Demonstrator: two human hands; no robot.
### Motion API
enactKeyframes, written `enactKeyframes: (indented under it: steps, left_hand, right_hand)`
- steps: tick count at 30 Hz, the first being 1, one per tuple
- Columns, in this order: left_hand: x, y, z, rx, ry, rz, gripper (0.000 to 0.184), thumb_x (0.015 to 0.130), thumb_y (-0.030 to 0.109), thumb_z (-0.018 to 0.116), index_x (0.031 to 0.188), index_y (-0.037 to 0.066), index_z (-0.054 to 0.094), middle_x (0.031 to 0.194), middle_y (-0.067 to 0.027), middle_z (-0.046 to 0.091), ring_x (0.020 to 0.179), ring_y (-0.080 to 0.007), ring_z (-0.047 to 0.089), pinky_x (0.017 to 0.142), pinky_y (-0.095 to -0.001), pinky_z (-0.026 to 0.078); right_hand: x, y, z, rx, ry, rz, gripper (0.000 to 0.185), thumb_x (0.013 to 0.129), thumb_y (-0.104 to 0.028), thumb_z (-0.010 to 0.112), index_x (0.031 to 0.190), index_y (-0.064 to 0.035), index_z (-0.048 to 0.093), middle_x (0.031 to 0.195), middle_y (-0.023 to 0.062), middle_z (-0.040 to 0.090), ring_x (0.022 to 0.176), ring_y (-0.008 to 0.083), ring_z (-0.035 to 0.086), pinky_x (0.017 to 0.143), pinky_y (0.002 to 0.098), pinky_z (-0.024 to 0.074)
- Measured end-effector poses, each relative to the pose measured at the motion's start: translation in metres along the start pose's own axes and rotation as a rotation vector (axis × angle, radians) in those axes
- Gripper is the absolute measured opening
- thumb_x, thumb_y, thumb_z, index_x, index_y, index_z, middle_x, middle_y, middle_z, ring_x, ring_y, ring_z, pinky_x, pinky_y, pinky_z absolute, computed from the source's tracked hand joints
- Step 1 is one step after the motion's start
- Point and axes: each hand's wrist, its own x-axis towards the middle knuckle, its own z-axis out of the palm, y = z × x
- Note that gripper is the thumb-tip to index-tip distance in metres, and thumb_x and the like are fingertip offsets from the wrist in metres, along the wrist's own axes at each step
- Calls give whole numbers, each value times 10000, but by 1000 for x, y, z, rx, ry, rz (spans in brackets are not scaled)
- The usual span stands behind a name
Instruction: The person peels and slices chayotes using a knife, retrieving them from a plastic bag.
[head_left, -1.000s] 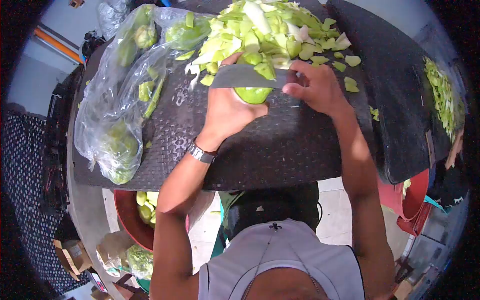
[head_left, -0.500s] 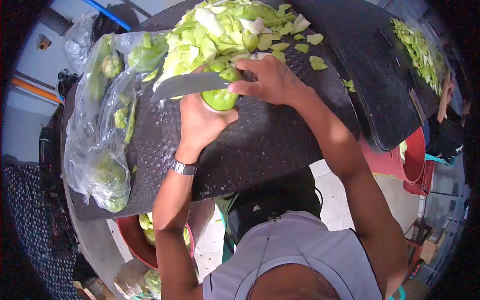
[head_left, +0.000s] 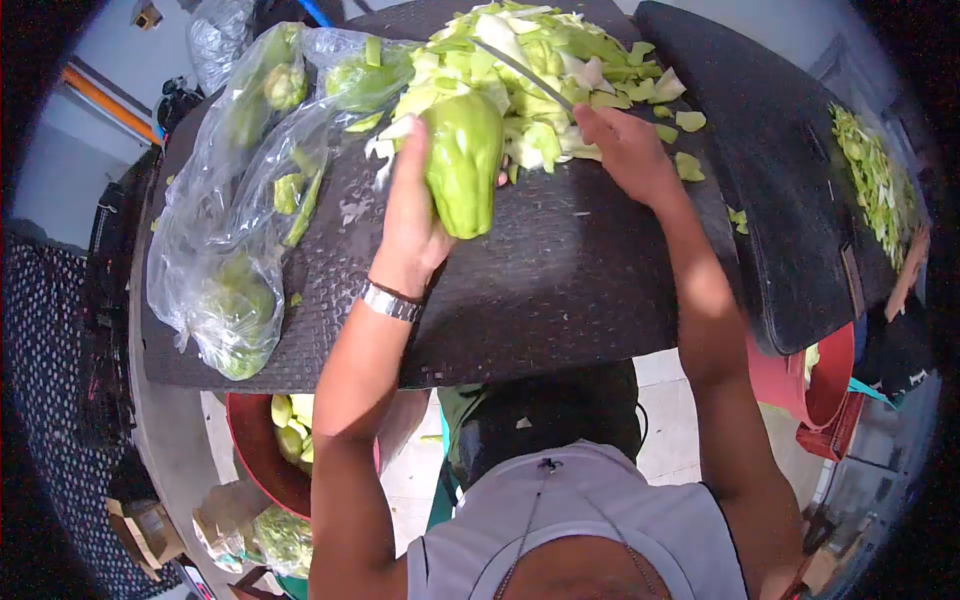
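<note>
A pale green chayote (head_left: 465,165) rests in my left hand (head_left: 410,215), whose fingers wrap behind it and are partly hidden. The chayote is held above the dark table, its narrower end toward me. To the right, my right hand (head_left: 630,150) grips a knife (head_left: 528,75). The blade is seen nearly edge-on, pointing up and left over a heap of green peels (head_left: 570,50). Blade and chayote are apart. The knife's handle is hidden in my fist.
Clear plastic bags (head_left: 205,240) with more chayotes lie along the left of the dark tabletop (head_left: 560,300). A red tub (head_left: 265,450) with green pieces stands below the front edge. At the right are another dark tabletop (head_left: 740,130), more peels (head_left: 865,170) and a red bucket (head_left: 830,380).
The knife has left the chayote and swung right with my right hand. My left hand has tilted the chayote so its long side shows. The view has shifted slightly.
</note>
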Motion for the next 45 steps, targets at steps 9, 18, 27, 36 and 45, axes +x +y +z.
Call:
enactKeyframes:
  steps: [9,18,27,36,45]
  left_hand:
    - [-18,-6,10,735,-182,198,745,709,348,877,1291,3,566,1099,-154,680,949,-250,680,879,-339,555]
    - [-23,-7,6,1272,-181,622,955,565,291,957,1310,-52,468,1109,-136,661,981,-215,685,858,-337,560]
    - [-20,4,7,1372,-196,833,917,529,328,974,1271,37,520,1053,-138,719,958,-271,725,866,-378,577]
    - [-8,7,4,484,4,-116,678,868,279,809,1391,-29,507,1250,-95,668,1084,-257,677,959,-400,536]
    - [-7,10,-8,-428,-678,-248,780,941,439,622,1506,-35,367,1484,-308,464,1294,-453,550,1025,-582,497]
  right_hand:
    - [-25,-30,-1,159,-44,-179,664,956,-678,549,1006,-28,677,696,158,629,680,280,646,671,418,506]
    - [-45,-41,-5,106,-128,-450,648,781,-725,728,882,-93,625,641,78,628,566,228,646,565,362,507]
    - [-31,-22,-13,-82,-46,-437,629,824,-700,702,913,-79,662,721,129,669,694,313,704,661,435,545]
    - [-1,11,-19,-57,33,-74,606,961,-646,563,1046,-67,725,826,212,684,857,412,691,771,480,522]
    - [-3,11,-20,-53,48,-59,658,981,-670,499,1049,-54,721,882,226,688,891,423,682,809,491,513]
